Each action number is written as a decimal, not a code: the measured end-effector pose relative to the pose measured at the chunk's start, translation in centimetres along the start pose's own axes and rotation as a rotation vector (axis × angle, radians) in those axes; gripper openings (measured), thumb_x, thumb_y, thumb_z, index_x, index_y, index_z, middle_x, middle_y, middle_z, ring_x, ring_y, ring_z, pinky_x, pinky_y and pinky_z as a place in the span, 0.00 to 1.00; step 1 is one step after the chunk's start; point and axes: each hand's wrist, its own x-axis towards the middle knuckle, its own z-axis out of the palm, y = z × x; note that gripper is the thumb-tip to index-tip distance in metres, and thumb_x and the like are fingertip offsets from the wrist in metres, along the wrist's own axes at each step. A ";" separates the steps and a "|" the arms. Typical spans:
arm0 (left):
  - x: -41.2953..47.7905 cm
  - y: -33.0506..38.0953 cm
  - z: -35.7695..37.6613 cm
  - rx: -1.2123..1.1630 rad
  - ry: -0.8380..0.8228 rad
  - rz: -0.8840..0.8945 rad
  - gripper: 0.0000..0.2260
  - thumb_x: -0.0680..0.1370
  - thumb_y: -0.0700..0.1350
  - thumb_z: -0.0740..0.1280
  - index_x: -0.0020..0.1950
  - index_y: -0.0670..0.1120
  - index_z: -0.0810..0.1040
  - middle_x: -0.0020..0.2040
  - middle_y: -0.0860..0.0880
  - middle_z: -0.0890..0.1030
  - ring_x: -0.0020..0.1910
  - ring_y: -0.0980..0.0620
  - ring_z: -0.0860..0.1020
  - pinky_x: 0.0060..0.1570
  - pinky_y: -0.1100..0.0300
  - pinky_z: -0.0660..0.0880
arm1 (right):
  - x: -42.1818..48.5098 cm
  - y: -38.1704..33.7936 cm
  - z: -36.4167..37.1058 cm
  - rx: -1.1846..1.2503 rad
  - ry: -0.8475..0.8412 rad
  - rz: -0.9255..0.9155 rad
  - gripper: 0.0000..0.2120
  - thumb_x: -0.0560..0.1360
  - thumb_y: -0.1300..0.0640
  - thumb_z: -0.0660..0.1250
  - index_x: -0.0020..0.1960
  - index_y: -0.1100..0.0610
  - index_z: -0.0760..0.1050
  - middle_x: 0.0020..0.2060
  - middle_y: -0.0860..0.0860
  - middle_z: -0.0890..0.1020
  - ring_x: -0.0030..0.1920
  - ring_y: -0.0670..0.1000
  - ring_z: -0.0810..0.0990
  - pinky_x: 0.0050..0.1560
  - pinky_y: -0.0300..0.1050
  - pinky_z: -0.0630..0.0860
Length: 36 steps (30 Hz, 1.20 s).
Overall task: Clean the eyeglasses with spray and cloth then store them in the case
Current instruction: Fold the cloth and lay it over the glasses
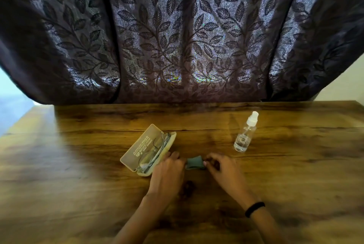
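A cream eyeglass case (137, 146) lies open on the wooden table (78, 165), left of centre. Thin metal-framed eyeglasses (152, 153) rest folded inside its lower half. Just right of the case a small teal cleaning cloth (195, 162) is folded on the table. My left hand (167, 172) pinches the cloth's left end and my right hand (220, 167) pinches its right end. A clear spray bottle (245, 133) with a white nozzle stands upright to the far right, partly filled with liquid, apart from both hands.
A dark leaf-patterned curtain (177, 37) hangs along the table's back edge. The table's left edge runs diagonally at the far left. A black band sits on my right wrist (255, 208).
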 end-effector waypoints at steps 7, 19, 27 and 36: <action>-0.3 0.0 -0.3 0.001 0.073 -0.043 0.11 0.79 0.48 0.58 0.61 0.49 0.72 0.60 0.50 0.72 0.53 0.53 0.75 0.44 0.63 0.73 | 0.5 -0.8 0.4 -0.075 0.012 0.099 0.06 0.75 0.46 0.63 0.47 0.48 0.74 0.38 0.41 0.73 0.35 0.38 0.70 0.29 0.30 0.62; 2.5 -0.5 0.3 -0.171 -0.053 0.173 0.26 0.76 0.39 0.62 0.72 0.50 0.58 0.66 0.47 0.71 0.67 0.50 0.65 0.62 0.57 0.68 | 1.4 -2.0 -0.5 0.353 -0.090 0.056 0.11 0.71 0.60 0.69 0.37 0.47 0.71 0.37 0.43 0.77 0.41 0.42 0.76 0.37 0.31 0.67; 1.9 -3.4 -3.6 -0.443 -0.067 0.085 0.06 0.75 0.47 0.67 0.50 0.47 0.77 0.46 0.53 0.76 0.46 0.55 0.74 0.43 0.66 0.70 | 3.3 -5.4 -3.2 0.423 -0.093 -0.229 0.09 0.73 0.60 0.68 0.49 0.48 0.77 0.43 0.38 0.78 0.46 0.36 0.77 0.44 0.27 0.73; -0.5 -7.1 -6.4 -0.362 0.331 -0.109 0.08 0.71 0.42 0.71 0.48 0.51 0.79 0.42 0.59 0.79 0.39 0.66 0.77 0.39 0.74 0.73 | 8.3 -9.9 -1.9 0.293 -0.170 -0.344 0.06 0.72 0.61 0.68 0.48 0.54 0.80 0.44 0.51 0.75 0.42 0.45 0.73 0.42 0.36 0.71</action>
